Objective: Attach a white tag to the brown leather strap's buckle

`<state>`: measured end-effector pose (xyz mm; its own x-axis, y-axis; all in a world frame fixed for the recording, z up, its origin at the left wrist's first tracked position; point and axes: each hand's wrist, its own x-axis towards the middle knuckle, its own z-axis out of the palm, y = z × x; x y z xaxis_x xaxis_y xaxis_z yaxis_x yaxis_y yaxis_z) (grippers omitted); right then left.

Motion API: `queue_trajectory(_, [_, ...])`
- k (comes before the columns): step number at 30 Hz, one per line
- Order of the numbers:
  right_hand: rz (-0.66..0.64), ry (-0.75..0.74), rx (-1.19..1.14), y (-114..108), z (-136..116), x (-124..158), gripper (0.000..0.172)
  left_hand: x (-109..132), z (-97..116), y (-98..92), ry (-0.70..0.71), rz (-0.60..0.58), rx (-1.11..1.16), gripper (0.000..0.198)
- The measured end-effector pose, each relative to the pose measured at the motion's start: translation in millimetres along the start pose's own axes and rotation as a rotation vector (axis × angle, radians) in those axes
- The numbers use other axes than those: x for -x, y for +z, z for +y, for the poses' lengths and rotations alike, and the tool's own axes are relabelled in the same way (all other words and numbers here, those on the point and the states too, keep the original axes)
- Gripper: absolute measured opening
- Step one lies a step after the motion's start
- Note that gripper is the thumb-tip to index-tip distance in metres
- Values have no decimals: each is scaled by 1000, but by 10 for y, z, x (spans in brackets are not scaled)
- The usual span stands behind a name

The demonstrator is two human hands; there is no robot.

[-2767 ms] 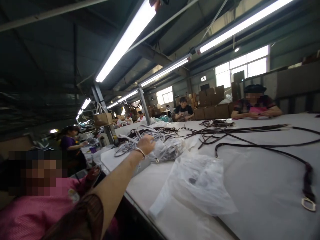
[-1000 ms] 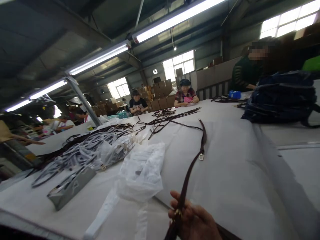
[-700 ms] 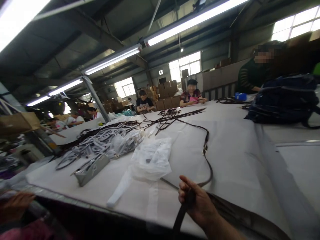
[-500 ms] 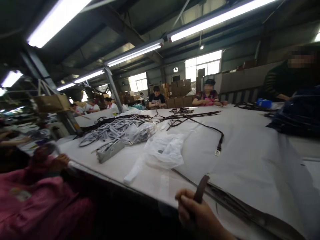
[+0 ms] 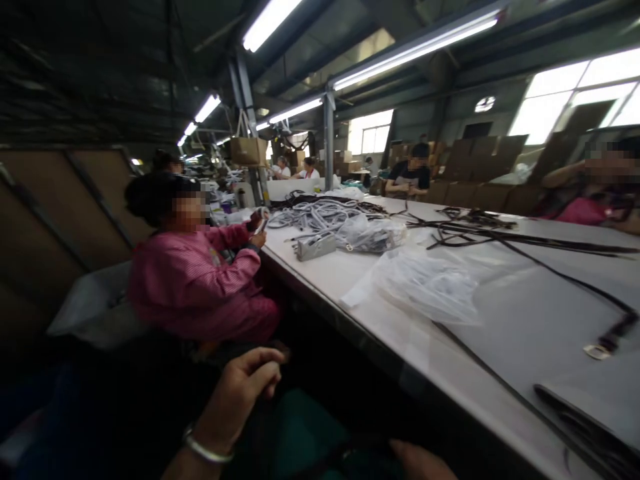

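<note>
My left hand (image 5: 240, 393), a metal bangle on its wrist, sits low in front of me below the table edge, fingers curled over my dark lap. Whether it grips anything is lost in the dark. Only a bit of my right hand (image 5: 420, 463) shows at the bottom edge, its fingers hidden. A brown strap (image 5: 617, 328) with a metal buckle (image 5: 597, 351) lies on the white table (image 5: 350, 280) to the right. A crumpled clear plastic bag (image 5: 430, 287) lies nearer the middle.
A person in a pink top (image 5: 190, 280) sits close on my left at the table edge. A pile of grey straps (image 5: 320, 217) and more brown straps (image 5: 500, 237) lie further along. Other people (image 5: 413, 177) sit across, with cardboard boxes (image 5: 475, 167) behind them.
My view has swung left and down. My right hand, which held the brown strap above the table, has dropped to the frame's bottom edge. My left hand now shows over my lap.
</note>
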<state>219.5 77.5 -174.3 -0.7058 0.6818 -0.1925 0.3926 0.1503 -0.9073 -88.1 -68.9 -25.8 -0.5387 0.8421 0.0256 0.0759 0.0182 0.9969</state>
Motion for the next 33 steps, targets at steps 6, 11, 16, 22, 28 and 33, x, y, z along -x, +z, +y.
queue_trajectory(6, [112,-363,64,-62,-705,-13,94,204,415,723,-27,-349,183,18])
queue_trajectory(11, [47,-433,-155,52,-1144,16,28,288,483,1067,11,-528,300,20])
queue_trajectory(16, [-127,-225,-738,-25,-1161,150,41,130,159,1152,68,-496,610,68])
queue_trajectory(22, [-110,-168,-753,-184,-1160,192,49,303,-393,1444,-133,-673,316,66])
queue_trajectory(28, [30,-167,-469,-369,-1049,133,46,416,-495,1558,-148,-673,69,51])
queue_trajectory(33, [62,-288,-356,-437,-996,89,41,375,-464,1594,-166,-645,170,52])
